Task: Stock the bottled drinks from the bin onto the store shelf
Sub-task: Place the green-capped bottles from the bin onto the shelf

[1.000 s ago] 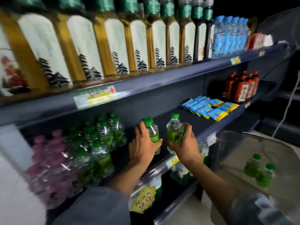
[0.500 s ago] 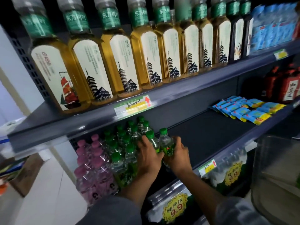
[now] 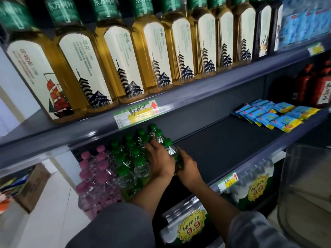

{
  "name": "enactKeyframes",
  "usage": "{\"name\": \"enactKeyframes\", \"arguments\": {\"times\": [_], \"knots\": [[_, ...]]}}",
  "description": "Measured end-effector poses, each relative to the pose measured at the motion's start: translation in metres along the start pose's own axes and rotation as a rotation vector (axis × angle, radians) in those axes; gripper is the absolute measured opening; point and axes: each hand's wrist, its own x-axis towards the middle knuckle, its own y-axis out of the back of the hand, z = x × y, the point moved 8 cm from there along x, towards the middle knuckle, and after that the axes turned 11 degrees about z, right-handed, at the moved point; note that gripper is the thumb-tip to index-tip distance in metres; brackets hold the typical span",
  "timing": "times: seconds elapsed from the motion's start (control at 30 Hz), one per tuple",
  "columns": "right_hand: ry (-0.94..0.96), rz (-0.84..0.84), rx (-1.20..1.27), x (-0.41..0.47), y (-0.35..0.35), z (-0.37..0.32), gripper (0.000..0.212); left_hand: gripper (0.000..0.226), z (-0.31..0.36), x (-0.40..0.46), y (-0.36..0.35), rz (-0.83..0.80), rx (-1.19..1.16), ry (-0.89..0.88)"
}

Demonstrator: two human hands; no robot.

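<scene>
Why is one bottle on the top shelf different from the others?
The leftmost tea bottle shows a red sailing ship, while the green tea bottles beside it show a black pagoda. It looks like another flavour, not a mistake. Nothing is spilled or tipped; both hands are at the green-capped bottles.

At mid-frame, the left hand [image 3: 161,162] and right hand [image 3: 188,166] are gripping green-capped bottles [image 3: 170,149] on the dark shelf [image 3: 223,145]. Tea bottles [image 3: 123,56] are lining the top.

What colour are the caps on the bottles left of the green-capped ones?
Pink caps, clearest in the head view.
</scene>
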Motion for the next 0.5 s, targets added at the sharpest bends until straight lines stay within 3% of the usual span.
{"name": "enactKeyframes", "arguments": {"times": [0.5], "knots": [[-0.043,-0.149,0.154,0.007,-0.018,0.001,0.083,0.1,-0.014,0.002,-0.023,0.0,0.019,-0.08]]}}
